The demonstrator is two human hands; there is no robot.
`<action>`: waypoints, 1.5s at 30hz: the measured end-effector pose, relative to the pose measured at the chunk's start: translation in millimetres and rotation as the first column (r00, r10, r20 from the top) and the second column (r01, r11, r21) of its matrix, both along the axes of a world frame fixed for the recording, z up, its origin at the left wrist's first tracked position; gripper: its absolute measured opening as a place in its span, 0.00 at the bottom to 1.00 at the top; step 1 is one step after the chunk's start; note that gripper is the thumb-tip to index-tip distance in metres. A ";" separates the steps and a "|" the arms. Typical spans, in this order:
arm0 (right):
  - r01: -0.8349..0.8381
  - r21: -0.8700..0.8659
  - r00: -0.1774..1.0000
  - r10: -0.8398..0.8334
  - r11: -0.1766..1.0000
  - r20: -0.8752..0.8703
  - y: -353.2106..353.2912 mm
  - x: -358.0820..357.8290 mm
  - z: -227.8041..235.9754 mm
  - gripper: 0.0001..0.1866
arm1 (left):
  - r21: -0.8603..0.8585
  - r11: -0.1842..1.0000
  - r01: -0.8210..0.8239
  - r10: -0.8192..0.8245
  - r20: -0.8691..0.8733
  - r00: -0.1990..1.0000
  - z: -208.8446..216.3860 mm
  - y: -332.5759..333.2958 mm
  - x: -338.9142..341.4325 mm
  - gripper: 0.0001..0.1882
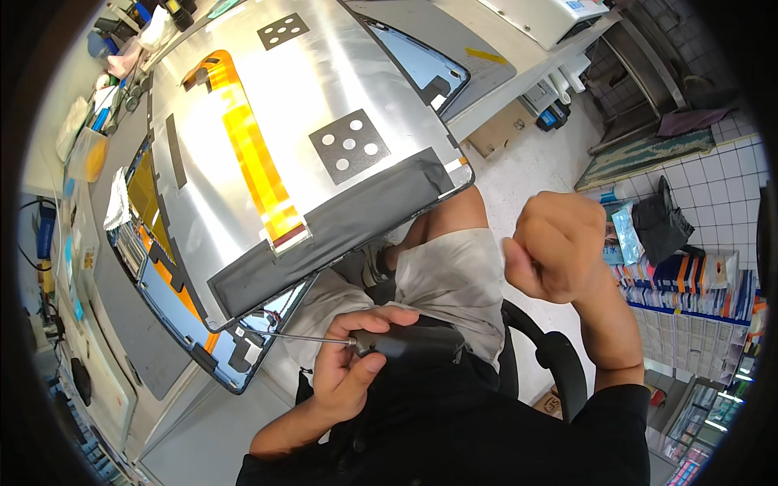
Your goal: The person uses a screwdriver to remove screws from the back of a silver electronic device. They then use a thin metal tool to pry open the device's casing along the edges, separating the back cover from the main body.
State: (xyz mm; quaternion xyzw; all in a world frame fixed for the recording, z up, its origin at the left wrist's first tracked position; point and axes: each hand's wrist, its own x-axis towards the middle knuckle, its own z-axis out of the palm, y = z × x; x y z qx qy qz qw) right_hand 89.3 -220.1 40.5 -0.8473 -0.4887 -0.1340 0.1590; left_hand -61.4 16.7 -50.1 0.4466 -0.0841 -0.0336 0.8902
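Observation:
My left hand (348, 364), low in the middle, is wrapped around a black tool (417, 346) with a long thin metal shaft; it looks like an electric screwdriver. The shaft reaches left to the near corner of an opened flat device. A silver metal panel (324, 89) lies skewed over a pale blue frame (174, 312). Black tape (336, 231) runs along the panel's near edge, and an orange ribbon cable (251, 154) lies across its top. Thin wires (284, 301) show under the near edge. My right hand (559, 247) is raised in a fist right of the panel, apart from it; nothing shows in it.
The device overhangs the near edge of a grey work mat (121, 348). Small tools and a plastic container (87, 154) crowd the left side. A white box-shaped machine (539, 18) stands at the far right of the bench. A black chair armrest (559, 364) is beside my right leg.

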 end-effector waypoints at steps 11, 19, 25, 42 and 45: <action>0.053 0.182 0.908 0.028 0.982 -0.419 -0.2 -50.7 3.3 0.29 | 0.088 0.994 0.059 -0.062 0.034 0.997 25.1 -34.9 17.1 0.17; 0.258 0.012 0.861 -0.224 0.966 -0.457 -20.5 -82.1 -7.4 0.46 | -0.086 0.961 0.264 -0.256 0.091 0.962 25.7 -81.8 51.4 0.22; 0.287 -0.089 0.879 -0.299 0.954 -0.372 -47.2 -57.1 18.7 0.39 | -0.215 0.938 0.273 -0.292 -0.058 0.955 39.8 -74.4 80.3 0.34; 0.414 -0.379 0.761 -0.543 0.828 -0.356 -44.3 -46.5 58.2 0.33 | -0.279 0.926 0.253 -0.312 -0.194 0.930 55.3 -37.9 98.1 0.34; 0.425 -0.378 0.767 -0.549 0.822 -0.333 -42.6 -47.6 59.0 0.33 | -0.327 0.910 0.254 -0.327 -0.193 0.925 57.4 -37.5 97.9 0.34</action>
